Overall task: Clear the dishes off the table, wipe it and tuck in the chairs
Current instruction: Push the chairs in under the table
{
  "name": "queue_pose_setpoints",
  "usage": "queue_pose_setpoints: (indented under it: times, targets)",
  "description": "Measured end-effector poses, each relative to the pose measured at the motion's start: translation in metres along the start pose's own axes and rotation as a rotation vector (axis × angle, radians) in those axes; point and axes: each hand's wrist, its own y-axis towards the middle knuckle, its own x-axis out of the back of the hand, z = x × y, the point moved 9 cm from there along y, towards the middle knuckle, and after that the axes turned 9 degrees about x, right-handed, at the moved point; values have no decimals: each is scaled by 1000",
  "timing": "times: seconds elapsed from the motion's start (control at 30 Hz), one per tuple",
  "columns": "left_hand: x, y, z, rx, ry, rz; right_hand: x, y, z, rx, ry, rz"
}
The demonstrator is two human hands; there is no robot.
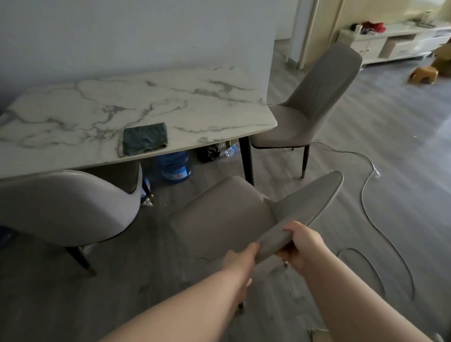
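A white marble-patterned table [112, 103] stands against the wall, with a folded green cloth [145, 138] lying near its front edge. In front of it a grey chair [224, 210] stands apart from the table, its seat facing the table's right leg. My left hand [241, 259] and my right hand [301, 245] both grip the top of this chair's backrest. A second grey chair [58, 205] at the left has its seat under the table. A third grey chair [310, 102] stands at the table's right end, pulled out.
A blue water jug [174, 165], a small bottle [231, 150] and a dark bag [208, 152] lie under the table. A cable [371, 179] loops over the grey floor at the right. A low white cabinet [396, 41], cardboard boxes and a small stool stand far right.
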Motion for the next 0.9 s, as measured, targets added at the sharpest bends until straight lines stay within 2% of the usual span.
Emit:
queue_pose_setpoints:
  times: [0.2,0.3,0.37,0.57,0.7,0.9]
  targets:
    - [66,22,-61,-171,-3,-147,-65,-6,-18,-44,176,55]
    - [102,23,-95,-226,33,-181,-100,-8,-22,-106,147,133]
    - [120,29,-104,-209,46,-167,-101,-5,-17,-159,158,124]
    - [152,49,-108,-23,185,-31,-35,49,52,-75,134,-197]
    - [168,75,-102,239,230,74,-25,72,69,-184,-39,-149]
    - [160,97,-83,391,205,104,-2,84,73,-312,-259,13]
